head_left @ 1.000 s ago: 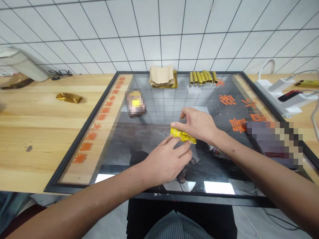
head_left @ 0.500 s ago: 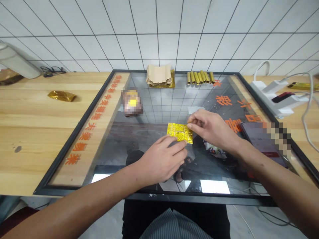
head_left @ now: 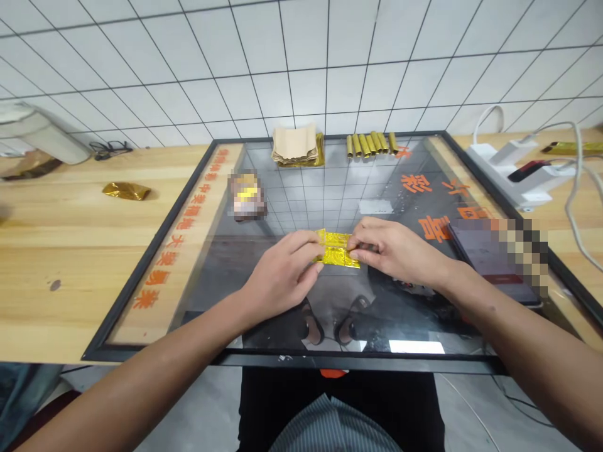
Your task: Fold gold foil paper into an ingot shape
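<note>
A small sheet of gold foil paper lies folded on the glass of a black-framed panel. My left hand pinches its left end with thumb and fingers. At the foil's right end my right hand pinches it too. Both hands rest low on the glass, facing each other across the foil.
At the panel's far edge sit a stack of brown and gold papers and a row of several rolled gold pieces. A crumpled gold piece lies on the wooden table at left. A white power strip with cables sits at right.
The foil sheet, spread flat half a second ago, is now folded into a narrower strip. My left hand moved up from its near edge to its left end; my right hand grips the right end.
</note>
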`<move>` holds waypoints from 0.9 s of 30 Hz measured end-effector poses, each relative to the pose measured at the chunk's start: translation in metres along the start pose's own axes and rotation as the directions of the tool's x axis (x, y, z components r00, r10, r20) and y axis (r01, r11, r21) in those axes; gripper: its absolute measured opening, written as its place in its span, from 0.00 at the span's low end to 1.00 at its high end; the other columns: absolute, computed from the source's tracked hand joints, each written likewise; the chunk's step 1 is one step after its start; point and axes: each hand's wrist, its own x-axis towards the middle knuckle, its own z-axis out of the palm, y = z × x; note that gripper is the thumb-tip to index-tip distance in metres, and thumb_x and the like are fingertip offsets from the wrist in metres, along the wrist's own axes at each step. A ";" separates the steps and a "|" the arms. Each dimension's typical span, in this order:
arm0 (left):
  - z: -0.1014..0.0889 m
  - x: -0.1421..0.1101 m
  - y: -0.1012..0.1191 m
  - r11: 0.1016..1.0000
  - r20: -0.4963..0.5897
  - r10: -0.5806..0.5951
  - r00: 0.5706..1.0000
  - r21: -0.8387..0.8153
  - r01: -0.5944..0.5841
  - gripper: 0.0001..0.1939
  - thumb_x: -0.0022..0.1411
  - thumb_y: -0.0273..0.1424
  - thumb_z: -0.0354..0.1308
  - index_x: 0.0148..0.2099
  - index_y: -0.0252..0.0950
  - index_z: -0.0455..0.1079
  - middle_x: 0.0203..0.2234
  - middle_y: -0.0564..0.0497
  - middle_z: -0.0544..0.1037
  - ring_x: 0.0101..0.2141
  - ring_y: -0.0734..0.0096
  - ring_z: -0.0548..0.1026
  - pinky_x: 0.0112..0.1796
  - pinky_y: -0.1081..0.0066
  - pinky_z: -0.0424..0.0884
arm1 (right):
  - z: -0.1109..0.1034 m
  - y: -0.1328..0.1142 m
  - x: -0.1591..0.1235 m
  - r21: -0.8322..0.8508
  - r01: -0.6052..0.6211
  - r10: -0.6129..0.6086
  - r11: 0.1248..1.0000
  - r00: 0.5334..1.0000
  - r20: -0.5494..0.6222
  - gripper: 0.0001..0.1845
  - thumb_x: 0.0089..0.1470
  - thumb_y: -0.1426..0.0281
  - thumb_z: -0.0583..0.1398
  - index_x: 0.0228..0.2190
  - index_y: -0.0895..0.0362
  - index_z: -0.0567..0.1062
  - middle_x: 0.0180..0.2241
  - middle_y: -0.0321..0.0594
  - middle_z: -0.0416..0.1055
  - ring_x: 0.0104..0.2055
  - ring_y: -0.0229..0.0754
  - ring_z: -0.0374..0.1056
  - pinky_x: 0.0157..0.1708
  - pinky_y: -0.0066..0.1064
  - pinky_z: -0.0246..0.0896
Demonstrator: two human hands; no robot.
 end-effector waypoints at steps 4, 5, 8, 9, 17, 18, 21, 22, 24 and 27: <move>0.003 0.000 -0.010 0.998 0.059 0.015 0.998 0.052 -0.018 0.06 0.73 0.27 0.59 0.51 0.36 0.73 0.52 0.44 0.81 0.51 0.57 0.79 0.52 0.55 0.79 | -0.003 0.002 -0.002 -0.011 0.007 -0.007 1.000 1.000 -0.006 0.07 0.68 0.66 0.61 0.40 0.52 0.81 0.41 0.40 0.75 0.38 0.43 0.70 0.41 0.37 0.64; 0.004 0.000 -0.012 0.998 0.073 0.019 0.997 0.063 -0.024 0.06 0.73 0.27 0.60 0.51 0.36 0.74 0.52 0.44 0.81 0.51 0.57 0.79 0.52 0.55 0.79 | -0.004 0.003 -0.002 -0.021 0.007 -0.007 1.000 1.000 -0.007 0.08 0.69 0.65 0.61 0.40 0.52 0.81 0.41 0.40 0.75 0.38 0.43 0.70 0.41 0.37 0.64; 0.007 0.000 -0.014 0.995 0.090 0.028 0.996 0.095 -0.037 0.06 0.75 0.28 0.59 0.50 0.35 0.75 0.50 0.44 0.81 0.49 0.58 0.78 0.50 0.57 0.78 | -0.007 0.004 -0.003 -0.045 -0.005 0.004 0.999 1.000 -0.012 0.09 0.69 0.65 0.60 0.40 0.52 0.81 0.40 0.40 0.75 0.36 0.42 0.69 0.39 0.37 0.64; 0.008 0.001 -0.014 0.993 0.090 0.035 0.995 0.110 -0.045 0.06 0.76 0.28 0.58 0.50 0.35 0.76 0.50 0.44 0.81 0.48 0.59 0.78 0.50 0.57 0.78 | -0.008 0.004 -0.003 -0.049 -0.007 0.007 0.999 1.000 -0.014 0.09 0.69 0.66 0.60 0.41 0.51 0.81 0.40 0.40 0.75 0.36 0.42 0.69 0.39 0.37 0.64; 0.014 0.005 -0.013 0.958 0.084 0.073 0.994 0.270 -0.093 0.12 0.80 0.31 0.52 0.48 0.35 0.77 0.46 0.44 0.81 0.44 0.60 0.77 0.45 0.60 0.74 | -0.008 0.004 -0.003 -0.125 -0.027 0.023 0.992 0.999 -0.033 0.06 0.67 0.67 0.62 0.40 0.50 0.82 0.42 0.40 0.77 0.38 0.44 0.72 0.42 0.38 0.65; 0.014 0.005 -0.012 0.955 0.083 0.068 0.994 0.282 -0.089 0.12 0.80 0.31 0.52 0.48 0.34 0.77 0.46 0.44 0.81 0.44 0.60 0.77 0.45 0.60 0.74 | -0.008 0.004 -0.003 -0.125 -0.023 0.020 0.992 0.999 -0.032 0.07 0.67 0.67 0.62 0.40 0.50 0.81 0.42 0.40 0.77 0.38 0.44 0.73 0.42 0.38 0.65; 0.016 0.006 -0.013 0.946 0.074 0.054 0.996 0.317 -0.075 0.13 0.80 0.31 0.52 0.47 0.34 0.77 0.44 0.45 0.81 0.44 0.60 0.77 0.45 0.60 0.73 | -0.009 0.002 -0.004 -0.119 0.016 -0.018 0.993 1.000 -0.015 0.07 0.68 0.67 0.62 0.42 0.50 0.81 0.45 0.40 0.78 0.41 0.45 0.74 0.42 0.38 0.65; 0.016 0.006 -0.013 0.941 0.070 0.052 0.996 0.330 -0.073 0.13 0.81 0.31 0.51 0.47 0.34 0.77 0.44 0.45 0.81 0.44 0.60 0.76 0.45 0.60 0.73 | -0.010 0.001 -0.004 -0.121 0.033 -0.034 0.992 0.999 -0.007 0.06 0.69 0.66 0.62 0.43 0.50 0.81 0.46 0.40 0.78 0.41 0.45 0.74 0.42 0.37 0.66; 0.017 0.006 -0.013 0.933 0.064 0.054 0.997 0.353 -0.073 0.14 0.81 0.32 0.51 0.47 0.35 0.77 0.44 0.45 0.81 0.44 0.61 0.76 0.45 0.61 0.72 | -0.010 -0.001 -0.005 -0.146 0.064 -0.063 0.987 0.998 0.012 0.07 0.69 0.64 0.63 0.44 0.50 0.81 0.48 0.41 0.78 0.43 0.45 0.75 0.42 0.37 0.66; 0.017 0.006 -0.013 0.923 0.062 0.063 0.996 0.375 -0.082 0.14 0.81 0.32 0.50 0.47 0.34 0.77 0.43 0.45 0.81 0.44 0.61 0.77 0.44 0.61 0.72 | -0.009 -0.005 -0.005 -0.226 0.093 -0.084 0.970 0.995 0.046 0.08 0.69 0.64 0.63 0.44 0.51 0.82 0.48 0.42 0.78 0.45 0.48 0.76 0.40 0.38 0.66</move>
